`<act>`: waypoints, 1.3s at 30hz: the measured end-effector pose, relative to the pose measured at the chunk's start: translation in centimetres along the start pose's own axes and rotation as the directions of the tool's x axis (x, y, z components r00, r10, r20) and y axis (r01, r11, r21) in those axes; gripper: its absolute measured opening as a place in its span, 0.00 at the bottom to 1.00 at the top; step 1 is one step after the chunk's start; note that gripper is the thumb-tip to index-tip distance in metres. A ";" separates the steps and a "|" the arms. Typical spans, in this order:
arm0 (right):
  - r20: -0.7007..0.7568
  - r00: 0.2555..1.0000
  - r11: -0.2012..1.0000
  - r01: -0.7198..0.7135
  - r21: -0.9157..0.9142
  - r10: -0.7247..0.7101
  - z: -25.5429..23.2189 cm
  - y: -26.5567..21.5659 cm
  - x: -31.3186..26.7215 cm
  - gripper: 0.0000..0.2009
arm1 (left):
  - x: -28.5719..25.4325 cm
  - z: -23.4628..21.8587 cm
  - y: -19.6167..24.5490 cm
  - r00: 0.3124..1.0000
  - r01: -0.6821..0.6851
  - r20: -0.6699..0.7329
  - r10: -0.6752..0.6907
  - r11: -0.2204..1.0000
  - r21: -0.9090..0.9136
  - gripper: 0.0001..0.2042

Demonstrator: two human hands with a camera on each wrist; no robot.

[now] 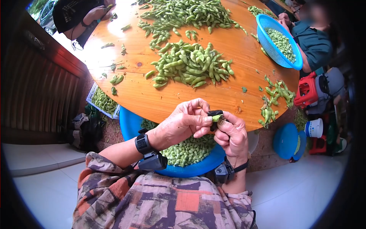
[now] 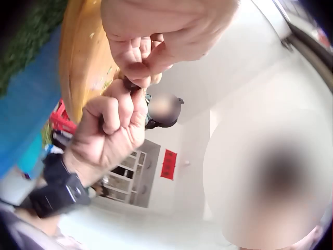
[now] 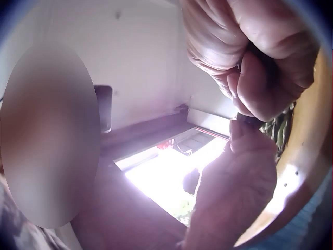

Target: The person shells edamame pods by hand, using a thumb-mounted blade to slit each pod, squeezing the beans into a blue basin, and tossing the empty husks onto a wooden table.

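Observation:
Both hands meet over the table's near edge in the head view. The left hand (image 1: 182,121) pinches a green pod (image 1: 216,118) between thumb and fingers. Curled round the pod's other end are the fingers of the right hand (image 1: 233,136), with something black (image 1: 215,113) at the fingers between the hands. Below them a blue basin (image 1: 131,124) holds shelled green beans (image 1: 188,152). In the left wrist view the left hand (image 2: 169,31) and right hand (image 2: 112,125) touch at the fingertips; the right wrist view shows the left hand (image 3: 234,182) below the right hand (image 3: 255,57), the pod mostly hidden.
A pile of pods (image 1: 190,65) lies on the wooden table (image 1: 152,101), with a larger heap (image 1: 187,13) behind. Empty-looking pods (image 1: 280,93) lie at right. A blue basket (image 1: 280,49) of beans stands near a person in green (image 1: 316,45). Another person (image 1: 74,15) sits at the upper left.

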State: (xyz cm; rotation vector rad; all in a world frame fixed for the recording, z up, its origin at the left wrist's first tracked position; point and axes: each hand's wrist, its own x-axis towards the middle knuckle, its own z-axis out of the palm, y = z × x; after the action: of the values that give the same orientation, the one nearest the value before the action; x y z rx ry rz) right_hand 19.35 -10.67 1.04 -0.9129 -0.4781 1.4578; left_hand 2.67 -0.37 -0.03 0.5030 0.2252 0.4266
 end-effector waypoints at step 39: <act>-0.119 0.870 0.348 0.063 -0.935 -0.479 -0.3 -3.1 -1.7 0.12 | 5.2 -1.9 5.6 0.888 -0.065 0.346 0.304 -0.661 0.748 0.07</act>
State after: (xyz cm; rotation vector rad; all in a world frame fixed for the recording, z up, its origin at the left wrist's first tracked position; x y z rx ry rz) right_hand 21.34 -11.99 3.63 -1.8594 -1.1501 0.5279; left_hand 4.83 7.22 0.66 2.7649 0.6971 0.6400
